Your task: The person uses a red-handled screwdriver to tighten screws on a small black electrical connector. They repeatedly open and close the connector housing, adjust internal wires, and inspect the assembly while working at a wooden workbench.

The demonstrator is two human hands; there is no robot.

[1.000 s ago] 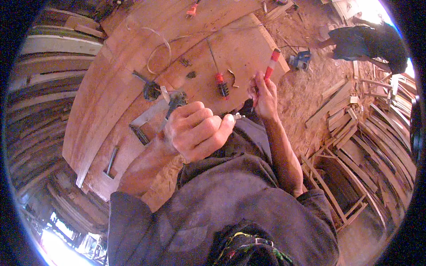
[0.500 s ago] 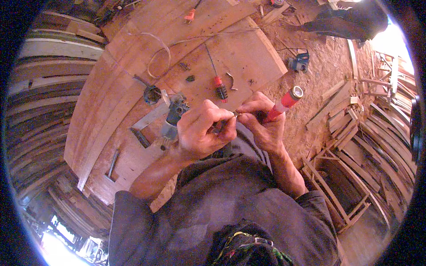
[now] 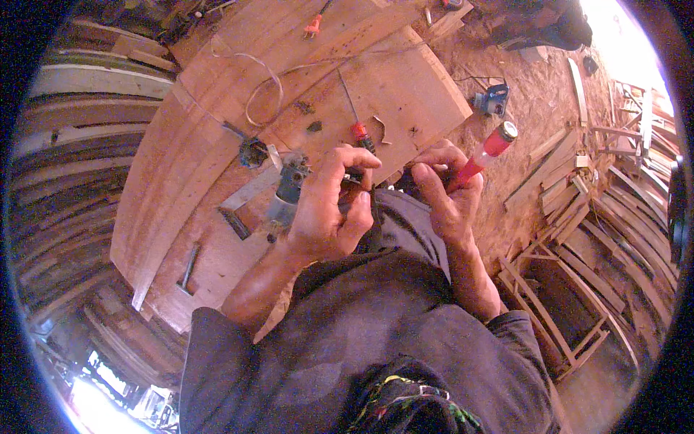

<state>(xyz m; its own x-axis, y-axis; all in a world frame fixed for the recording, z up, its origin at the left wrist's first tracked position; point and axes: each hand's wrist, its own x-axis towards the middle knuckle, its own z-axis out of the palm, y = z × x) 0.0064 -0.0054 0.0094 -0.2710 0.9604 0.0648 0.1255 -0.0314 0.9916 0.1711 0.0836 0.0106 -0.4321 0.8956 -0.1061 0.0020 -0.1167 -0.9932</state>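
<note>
Both my hands are raised over the near edge of the wooden board. In my right hand is a red-and-white cylinder with a silvery-rimmed end, slanting up and to the right. Its lower end is hidden in the hand. My left hand has thumb and forefinger apart, the other fingers curled around a small dark, shiny piece that I cannot make out. Just beyond the left hand lies a screwdriver with a red and black handle. Beside the left wrist sits a grey-blue power-tool body.
On the wooden board lie a metal square, a hammer, a dark round tool part and a looped cable. A blue power tool stands on the dusty floor. Planks are stacked left; wooden frames stand right.
My hands, whose fingertips met before, have moved apart. The left forefinger and thumb have opened; the right hand has shifted right with the cylinder. A dark figure at the upper right has moved.
</note>
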